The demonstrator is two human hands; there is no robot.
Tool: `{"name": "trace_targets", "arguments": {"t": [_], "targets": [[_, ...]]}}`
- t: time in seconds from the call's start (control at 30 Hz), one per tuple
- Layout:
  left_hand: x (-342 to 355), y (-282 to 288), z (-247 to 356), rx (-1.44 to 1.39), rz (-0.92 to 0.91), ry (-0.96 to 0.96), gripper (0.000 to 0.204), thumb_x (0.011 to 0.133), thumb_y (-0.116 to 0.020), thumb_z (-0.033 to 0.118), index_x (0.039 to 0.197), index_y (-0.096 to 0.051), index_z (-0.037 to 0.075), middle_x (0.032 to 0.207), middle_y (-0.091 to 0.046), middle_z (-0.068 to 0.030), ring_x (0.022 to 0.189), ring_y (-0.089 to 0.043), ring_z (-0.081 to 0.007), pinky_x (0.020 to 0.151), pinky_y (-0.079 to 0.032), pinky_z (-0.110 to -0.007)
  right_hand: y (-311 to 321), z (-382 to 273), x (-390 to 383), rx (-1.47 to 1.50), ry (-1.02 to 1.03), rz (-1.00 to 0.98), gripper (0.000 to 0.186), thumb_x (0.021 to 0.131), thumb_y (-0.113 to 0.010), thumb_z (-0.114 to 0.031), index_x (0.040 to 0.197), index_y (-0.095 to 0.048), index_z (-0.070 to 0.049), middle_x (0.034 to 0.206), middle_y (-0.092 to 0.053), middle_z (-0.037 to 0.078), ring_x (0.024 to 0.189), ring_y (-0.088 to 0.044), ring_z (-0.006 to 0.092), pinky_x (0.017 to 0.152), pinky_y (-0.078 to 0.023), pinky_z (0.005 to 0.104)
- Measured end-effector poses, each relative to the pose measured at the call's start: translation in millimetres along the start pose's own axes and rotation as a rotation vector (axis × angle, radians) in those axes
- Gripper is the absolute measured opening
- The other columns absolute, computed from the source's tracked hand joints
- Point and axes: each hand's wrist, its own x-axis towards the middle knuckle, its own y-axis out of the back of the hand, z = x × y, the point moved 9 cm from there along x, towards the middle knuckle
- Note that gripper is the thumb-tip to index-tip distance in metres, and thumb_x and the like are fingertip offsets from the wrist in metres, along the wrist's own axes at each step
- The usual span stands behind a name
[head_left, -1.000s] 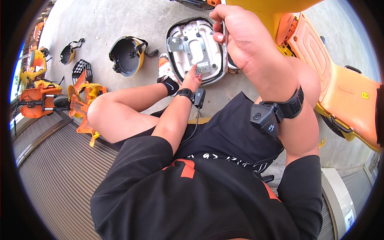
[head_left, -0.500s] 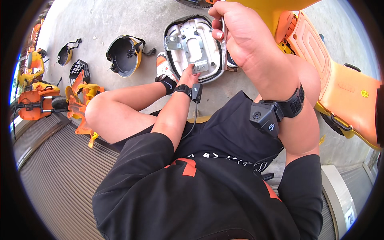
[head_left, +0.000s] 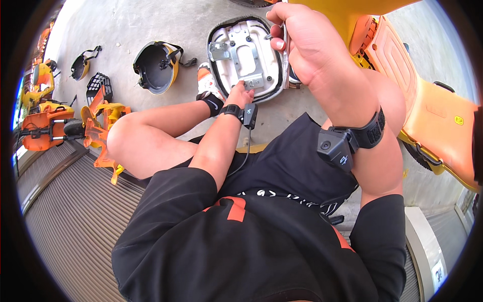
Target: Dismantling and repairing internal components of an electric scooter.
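A padded vehicle seat [head_left: 271,93] lies underside up on the floor, showing a white shell with a dark rim. Bolted onto its shell is a silver metal bracket [head_left: 255,81]. My left hand [head_left: 240,95] has its fingers curled at the bracket's near end, its thumb side touching the metal. At the seat's right edge my right hand [head_left: 309,43] is closed around a long, slim metal tool [head_left: 286,60]. The palm hides part of the tool, so its exact kind is unclear. A small metal piece [head_left: 269,36] sticks out beside the right fingertips.
Two yellow helmets with dark linings, one larger [head_left: 157,68] and one smaller [head_left: 80,66], rest on the concrete at left. Orange and yellow vehicle parts [head_left: 103,118] stand near my left knee. An orange and yellow vehicle body [head_left: 432,113] is at right. Behind me is ribbed decking [head_left: 90,211].
My right hand and the tool have shifted slightly right and down. The left hand stays at the bracket, and the seat has barely moved.
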Motion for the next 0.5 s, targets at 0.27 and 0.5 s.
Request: {"name": "trace_targets", "arguments": {"t": [0.27, 0.5], "targets": [[0, -22, 15, 0.38, -0.09, -0.264, 0.053, 0.097, -0.066, 0.037, 0.138, -0.047, 0.011, 0.13, -0.054, -0.0112, 0.093, -0.059, -0.027, 0.072, -0.053, -0.037, -2, -6, -13, -0.066, -0.02, 0.042, 0.007, 0.083, -0.064, -0.001, 0.089, -0.059, -0.003, 0.085, -0.053, 0.005, 0.08, -0.05, 0.015, 0.059, -0.039, 0.0278], [25, -15, -4, -0.04, 0.045, -0.123, 0.057, 0.089, -0.072, 0.023, 0.136, -0.047, 0.004, 0.118, -0.054, -0.0146, 0.093, -0.057, -0.0256, 0.069, -0.049, -0.036, -5, -8, -11, -0.027, -0.019, 0.046, 0.009, 0.083, -0.063, 0.0, 0.091, -0.059, -0.002, 0.086, -0.052, 0.006, 0.08, -0.049, 0.0148, 0.059, -0.039, 0.0279]]}}
